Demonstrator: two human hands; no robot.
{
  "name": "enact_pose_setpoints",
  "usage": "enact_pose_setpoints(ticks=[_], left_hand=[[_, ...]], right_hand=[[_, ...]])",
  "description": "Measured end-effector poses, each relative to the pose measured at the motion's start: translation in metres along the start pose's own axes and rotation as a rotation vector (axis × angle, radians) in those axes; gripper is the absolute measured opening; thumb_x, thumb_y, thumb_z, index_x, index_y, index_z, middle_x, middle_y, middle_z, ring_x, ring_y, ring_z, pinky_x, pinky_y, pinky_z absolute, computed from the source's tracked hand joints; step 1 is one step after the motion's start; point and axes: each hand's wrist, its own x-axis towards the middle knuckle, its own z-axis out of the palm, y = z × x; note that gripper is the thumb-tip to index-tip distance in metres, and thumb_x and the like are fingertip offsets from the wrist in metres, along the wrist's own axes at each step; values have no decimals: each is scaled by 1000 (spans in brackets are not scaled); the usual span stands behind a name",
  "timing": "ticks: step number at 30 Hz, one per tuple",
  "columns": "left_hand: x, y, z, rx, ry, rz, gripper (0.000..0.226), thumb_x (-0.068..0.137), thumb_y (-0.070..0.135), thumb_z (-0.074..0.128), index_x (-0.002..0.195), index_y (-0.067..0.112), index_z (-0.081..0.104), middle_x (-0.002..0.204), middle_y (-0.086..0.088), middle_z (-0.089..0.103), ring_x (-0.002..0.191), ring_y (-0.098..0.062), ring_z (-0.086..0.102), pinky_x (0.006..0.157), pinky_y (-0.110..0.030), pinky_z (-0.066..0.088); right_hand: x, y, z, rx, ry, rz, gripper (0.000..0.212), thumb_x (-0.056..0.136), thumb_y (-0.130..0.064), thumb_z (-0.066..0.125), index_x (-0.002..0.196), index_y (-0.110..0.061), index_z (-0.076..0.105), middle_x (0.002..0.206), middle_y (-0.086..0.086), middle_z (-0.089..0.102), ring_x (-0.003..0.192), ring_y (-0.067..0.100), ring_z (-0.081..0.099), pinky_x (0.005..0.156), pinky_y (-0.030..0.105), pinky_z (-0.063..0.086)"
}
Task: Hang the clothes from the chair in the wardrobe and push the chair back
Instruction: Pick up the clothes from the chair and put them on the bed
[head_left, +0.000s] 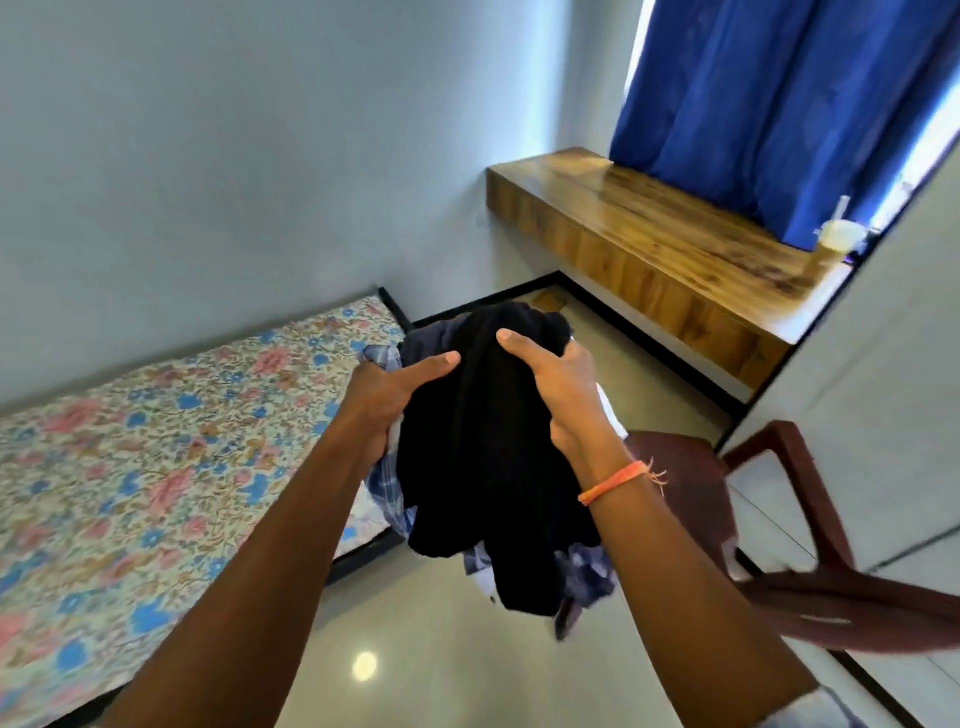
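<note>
A bundle of clothes (483, 457), a black garment on top with blue checked and white pieces under it, hangs in the air between both my hands. My left hand (395, 400) grips its left side, thumb laid over the black cloth. My right hand (561, 395), with an orange thread band on the wrist, holds the right side. The dark red plastic chair (779, 519) stands at the lower right, below and right of the bundle, its seat bare where it shows. No wardrobe interior is in view.
A bed with a floral sheet (156, 467) fills the left. A wooden desk (649, 239) runs under a blue curtain (779, 104), with a cup (836, 241) at its right end. A pale panel (883, 364) stands at the right. Glossy floor (441, 649) lies below.
</note>
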Motion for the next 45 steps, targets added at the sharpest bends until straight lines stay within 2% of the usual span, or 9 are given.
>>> enact_pose_setpoints(ticks=[3,8,12,17,23,28,33,41,45], left_hand=[[30,11,-79,-44,79,20,51,61,27,93,103,5,74,94,-11,77,87,-25,75,80,-40,60],[79,16,-195,-66,211,35,72,41,43,98,102,12,75,97,-6,77,88,-24,75,85,-49,59],[112,15,-269,-96,268,-3,71,46,37,97,106,8,72,97,-7,77,87,-24,75,84,-48,59],[155,0,-356,-182,370,-96,71,51,34,96,109,4,68,97,-13,76,88,-29,74,87,-49,58],[209,-14,-457,-216,527,-193,48,68,27,91,104,6,66,100,-12,75,89,-24,74,87,-42,59],[251,-12,-540,-219,623,-227,73,71,33,89,126,1,54,119,-6,66,100,-22,69,93,-41,56],[290,-4,-629,-118,639,-203,35,85,26,77,100,6,52,100,3,56,92,-16,60,81,-27,45],[344,-22,-824,104,654,-149,50,72,30,87,107,-1,68,104,-15,73,94,-27,71,89,-46,58],[375,-74,-908,165,627,-270,78,59,50,87,115,2,60,112,-10,68,102,-27,67,92,-47,56]], right_hand=[[15,8,90,56,-134,27,67,54,-46,92,113,-23,68,104,0,75,98,20,72,87,43,58],[36,28,219,120,-302,135,62,65,-35,90,118,-13,68,109,10,74,102,29,71,90,46,57],[53,49,306,114,-346,208,69,62,-37,91,119,-9,66,107,10,74,101,28,71,88,46,57],[83,84,408,119,-487,253,48,71,-27,87,114,-13,71,109,9,74,102,27,71,90,44,56],[129,138,542,50,-605,340,76,53,-43,94,120,-18,68,112,5,73,100,26,72,88,45,57],[147,162,647,26,-718,381,60,66,-34,89,120,-18,68,111,4,74,101,25,71,90,46,57],[152,179,749,39,-757,415,58,68,-29,88,121,-18,67,113,5,73,102,26,71,93,48,55],[140,229,924,75,-740,381,56,80,-19,81,131,-12,60,125,11,68,114,31,65,98,49,52],[128,294,988,-24,-743,417,51,84,-22,78,130,-14,60,124,6,69,113,27,66,94,43,54]])
